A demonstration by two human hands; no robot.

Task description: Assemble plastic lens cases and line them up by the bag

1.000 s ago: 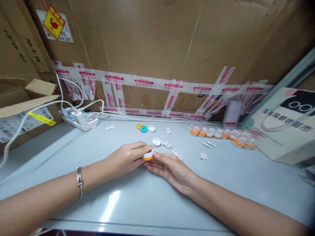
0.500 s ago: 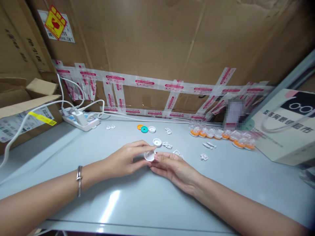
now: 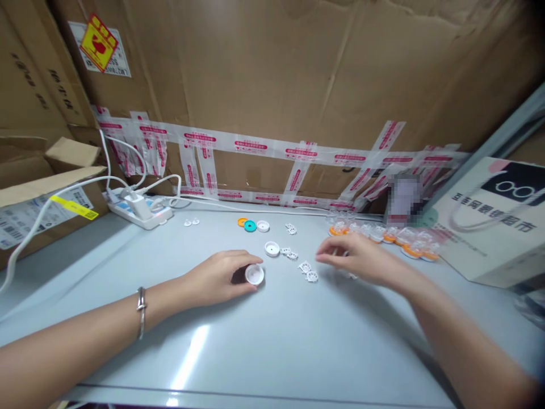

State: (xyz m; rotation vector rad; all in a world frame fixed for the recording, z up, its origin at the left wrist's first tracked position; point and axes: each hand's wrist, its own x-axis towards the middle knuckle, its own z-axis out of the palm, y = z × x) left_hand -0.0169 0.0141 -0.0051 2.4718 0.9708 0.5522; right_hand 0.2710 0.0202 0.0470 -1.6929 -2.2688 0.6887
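Note:
My left hand (image 3: 219, 275) rests on the grey table (image 3: 264, 341) and pinches a small round white cap (image 3: 254, 274), its open face turned toward me. My right hand (image 3: 361, 258) hovers to the right over small white plastic pieces (image 3: 309, 271), fingers loosely curled and pointing left; it is blurred, and nothing shows in it. Another white cap (image 3: 272, 248) lies just beyond the held one.
Orange, teal and white rings (image 3: 251, 225) lie further back. A row of clear and orange assembled parts (image 3: 383, 234) runs at the right. A white power strip (image 3: 140, 210) with cables sits at the back left. Cardboard boxes wall the back; a white carton (image 3: 489, 221) stands right.
My right hand left the cap and moved right toward the loose white pieces. My left hand turned the cap, so its orange side no longer shows, and keeps holding it.

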